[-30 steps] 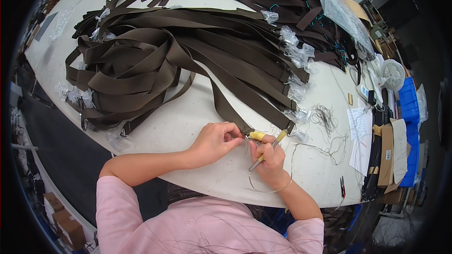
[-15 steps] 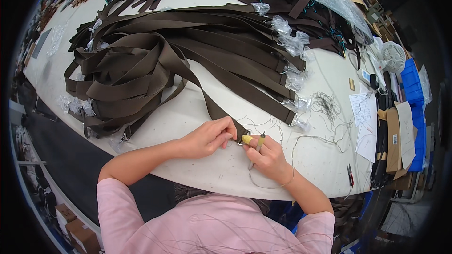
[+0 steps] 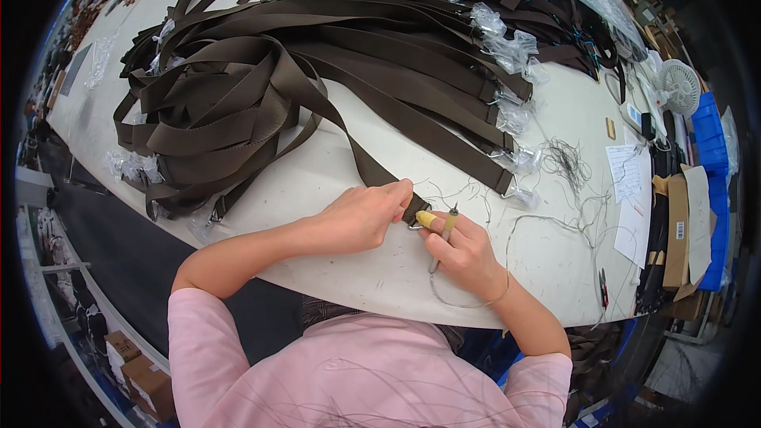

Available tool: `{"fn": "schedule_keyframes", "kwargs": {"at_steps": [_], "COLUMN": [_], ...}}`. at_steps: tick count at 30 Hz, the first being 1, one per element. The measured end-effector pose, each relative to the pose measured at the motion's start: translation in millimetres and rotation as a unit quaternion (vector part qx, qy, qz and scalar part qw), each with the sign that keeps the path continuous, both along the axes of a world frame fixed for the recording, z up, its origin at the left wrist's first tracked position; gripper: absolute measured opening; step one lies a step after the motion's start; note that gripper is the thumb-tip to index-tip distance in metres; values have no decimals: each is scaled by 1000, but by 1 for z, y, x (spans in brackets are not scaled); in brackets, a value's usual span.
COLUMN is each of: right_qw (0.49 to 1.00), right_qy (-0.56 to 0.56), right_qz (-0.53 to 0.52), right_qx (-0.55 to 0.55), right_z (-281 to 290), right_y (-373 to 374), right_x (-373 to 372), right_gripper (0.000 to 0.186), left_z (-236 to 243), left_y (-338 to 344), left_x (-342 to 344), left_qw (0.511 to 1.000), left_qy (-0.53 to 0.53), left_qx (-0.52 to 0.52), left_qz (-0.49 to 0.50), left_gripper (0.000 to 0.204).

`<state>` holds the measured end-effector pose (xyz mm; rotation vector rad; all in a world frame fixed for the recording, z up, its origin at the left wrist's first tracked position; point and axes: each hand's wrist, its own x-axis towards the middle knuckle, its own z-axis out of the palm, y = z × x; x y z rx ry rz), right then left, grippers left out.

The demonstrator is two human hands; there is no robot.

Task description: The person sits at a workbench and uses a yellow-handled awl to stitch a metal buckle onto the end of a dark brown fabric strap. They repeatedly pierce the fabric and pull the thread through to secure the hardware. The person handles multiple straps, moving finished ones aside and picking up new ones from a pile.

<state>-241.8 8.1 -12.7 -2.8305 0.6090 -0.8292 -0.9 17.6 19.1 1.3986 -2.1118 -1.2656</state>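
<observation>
A dark brown webbing strap [image 3: 361,157] runs down from the pile, and its end, with a metal ring [image 3: 416,227], lies between my hands. My left hand [image 3: 366,218] is closed on the strap just above that end; its thumb is mostly hidden. My right hand [image 3: 469,252] grips a slim pen-like tool [image 3: 445,231], dark tip upward, with a thin cord curving from its lower end past my wrist. Yellow tape [image 3: 428,219] wraps the right index fingertip, which touches the strap end beside the ring.
Looped brown straps [image 3: 214,123] cover the left of the white table [image 3: 349,273]. More strap ends in clear plastic [image 3: 515,117] fan out rightward. Loose threads [image 3: 564,162], papers [image 3: 630,190], small scissors [image 3: 603,288] and a white fan [image 3: 679,85] are at right.
The view has shifted slightly. My left hand has turned over, its fingers closer to the strap end and its thumb tucked from sight. My right hand keeps the tool at the ring.
</observation>
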Motion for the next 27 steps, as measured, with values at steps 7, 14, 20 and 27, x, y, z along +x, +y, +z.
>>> {"fn": "schedule_keyframes", "kwargs": {"at_steps": [7, 14, 20, 27], "right_qw": [999, 990, 887, 683], "right_qy": [-19, -112, -362, -478], "right_qz": [-8, -13, -176, -126], "right_qx": [29, 89, 227, 537], "right_z": [3, 9, 36, 22], "right_y": [2, -15, -32, -22], "right_x": [3, -9, -14, 17], "right_gripper": [17, 20, 58, 61], "left_z": [8, -2, -5, -16], "left_y": [-8, -6, -4, -2], "left_x": [5, -8, -13, -14], "left_qw": [999, 997, 996, 993], "left_qy": [-6, 64, 55, 95], "left_qx": [-40, -10, -14, -30], "left_qz": [24, 40, 67, 62], "left_gripper": [22, 41, 36, 10]}}
